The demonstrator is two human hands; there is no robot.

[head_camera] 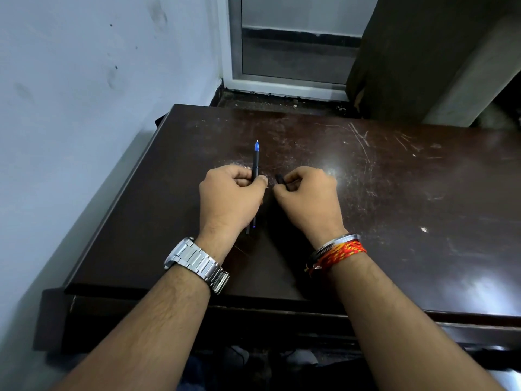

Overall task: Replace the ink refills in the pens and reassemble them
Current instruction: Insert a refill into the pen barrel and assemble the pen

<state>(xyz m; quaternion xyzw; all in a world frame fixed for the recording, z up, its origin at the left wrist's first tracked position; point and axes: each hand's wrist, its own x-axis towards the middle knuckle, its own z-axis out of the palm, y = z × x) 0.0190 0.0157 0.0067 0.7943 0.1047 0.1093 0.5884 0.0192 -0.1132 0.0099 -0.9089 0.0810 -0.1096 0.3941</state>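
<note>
Head view. We see two hands over one dark, scratched bench. The left hand has its fingers clamped on one black pen, which points away from us, its blue tip section lifted clear of the fist; a short dark length with a blue spot also shows below the hand near the wrist, and we cannot tell whether it belongs to the same pen. The right hand, just beside the left, has its fingers closed around one small black piece, of which only the end shows. We count one metal watch on the left wrist, one metal bangle and one red-and-yellow thread band on the right. No writing is legible.
</note>
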